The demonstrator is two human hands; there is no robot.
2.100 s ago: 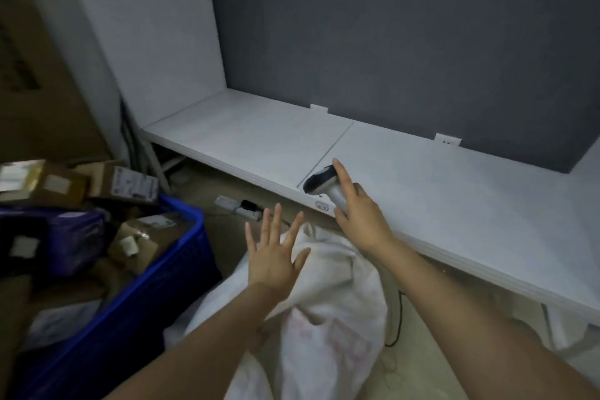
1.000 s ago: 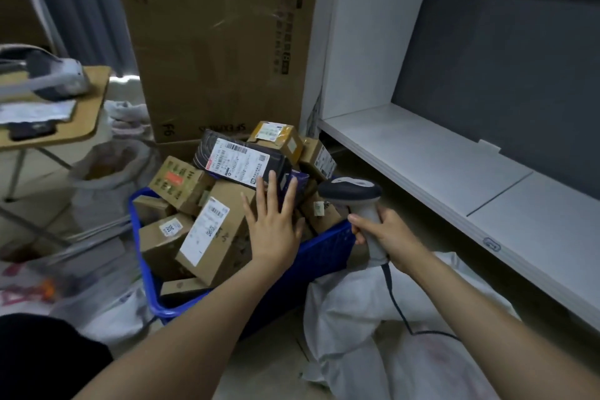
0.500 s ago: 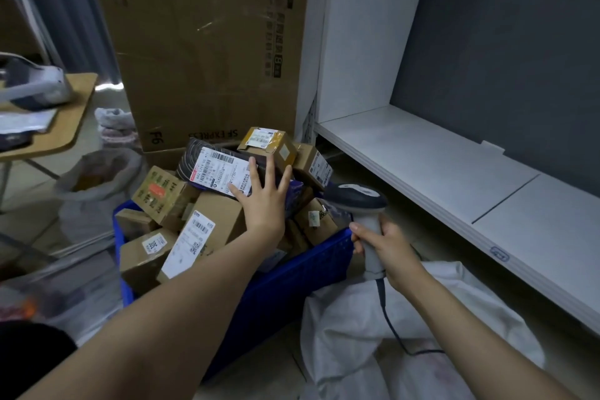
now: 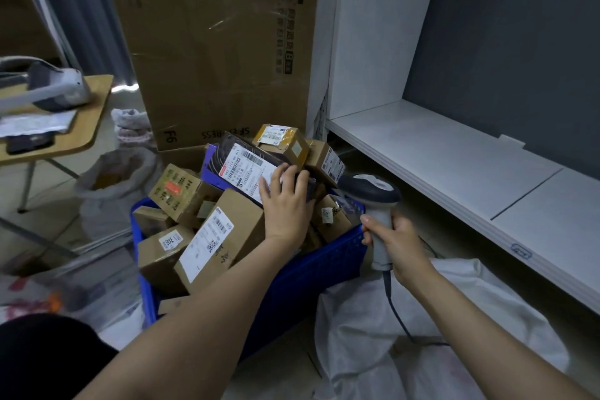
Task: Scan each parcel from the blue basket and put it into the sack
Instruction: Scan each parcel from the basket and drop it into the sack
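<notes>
Black parcel [image 4: 242,166] is lying partly hidden under the gripping left hand [image 4: 285,204]; right hand [image 4: 397,242] is clutching the scanner [image 4: 370,191].

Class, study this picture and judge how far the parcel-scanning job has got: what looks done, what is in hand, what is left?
Done: nothing certain; the white sack lies slumped, its contents hidden. In hand: the left hand grips the black parcel atop the pile, and the right hand holds the barcode scanner beside it. Left: the blue basket is heaped with cardboard parcels to scan.
</notes>
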